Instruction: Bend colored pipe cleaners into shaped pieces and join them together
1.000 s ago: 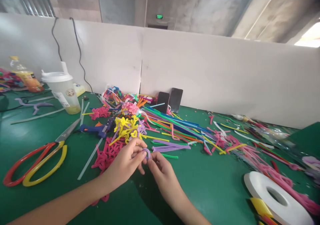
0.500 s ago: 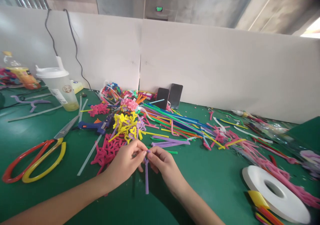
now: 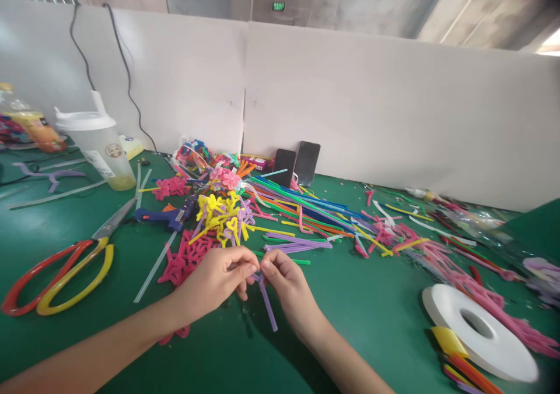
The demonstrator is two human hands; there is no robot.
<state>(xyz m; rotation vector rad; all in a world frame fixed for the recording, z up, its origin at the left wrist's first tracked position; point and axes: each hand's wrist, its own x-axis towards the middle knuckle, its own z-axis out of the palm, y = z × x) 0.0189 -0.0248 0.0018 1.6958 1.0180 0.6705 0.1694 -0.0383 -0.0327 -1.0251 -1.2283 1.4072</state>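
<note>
On the green counter (image 3: 371, 324) lies a heap of yellow bent pieces (image 3: 214, 212), and from this yellow heap I give all the places, as the person sees them. The left hand (image 3: 223, 274) is nearer to the person than the yellow heap. Its fingers are closed narrowly, with the thumb against the forefinger, and they hold a purple fuzzy stem (image 3: 268, 308). This stem is nearer to the person than the yellow heap and a little to the right of it; its upper part is bent, and its free end hangs down between the hands. The right hand (image 3: 287, 277) is also nearer and to the right of the yellow heap. Its thumb and forefinger are close together beside the stem's bend, but whether they grip it, I cannot tell.

Just left of the yellow heap is a blue glue gun (image 3: 168, 216); farther left and nearer are large scissors (image 3: 72, 271) with one red and one yellow handle. Dark pink shaped pieces (image 3: 175, 267) lie at its near left side. To its right are several purple stems (image 3: 301, 246) and long stems of many colours (image 3: 321, 214). Behind it and to the right, two dark phones (image 3: 307, 164) stand tilted. Far to the right, and nearer, lies a white roll (image 3: 503, 338).
</note>
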